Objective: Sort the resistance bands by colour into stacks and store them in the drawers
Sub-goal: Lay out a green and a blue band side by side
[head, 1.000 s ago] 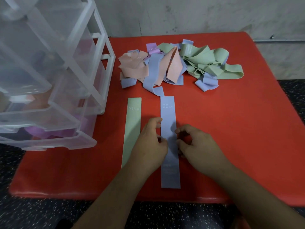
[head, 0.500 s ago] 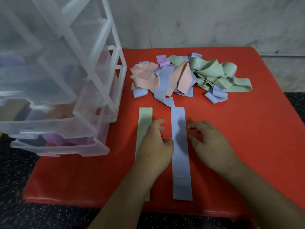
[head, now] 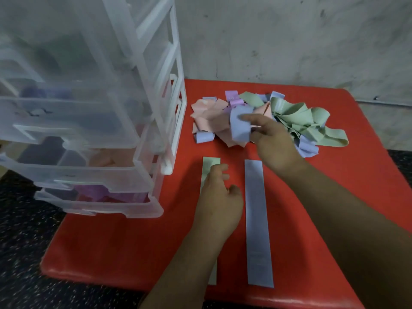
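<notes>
The right hand [head: 275,143] is in the tangled pile at the far side of the red table [head: 361,179], pinching a folded blue band [head: 239,127] between thumb and fingers, just over the pink bands [head: 207,118]. To the right of that hand the green bands [head: 312,121] lie in a loose heap, and a purple band [head: 231,99] sits at the back of the pile. Nearer the person two bands lie flat and straight, side by side but apart: a flat green band [head: 210,165] on the left and a flat blue band [head: 256,219] on the right. The left hand [head: 219,201] is over the flat green band, fingers loosely curled and holding nothing; it seems to rest on the band, though the blur makes contact hard to confirm. The clear drawer unit [head: 142,121] stands at the table's left side, its lower drawers standing out from the frame, with pink and purple material showing inside
</notes>
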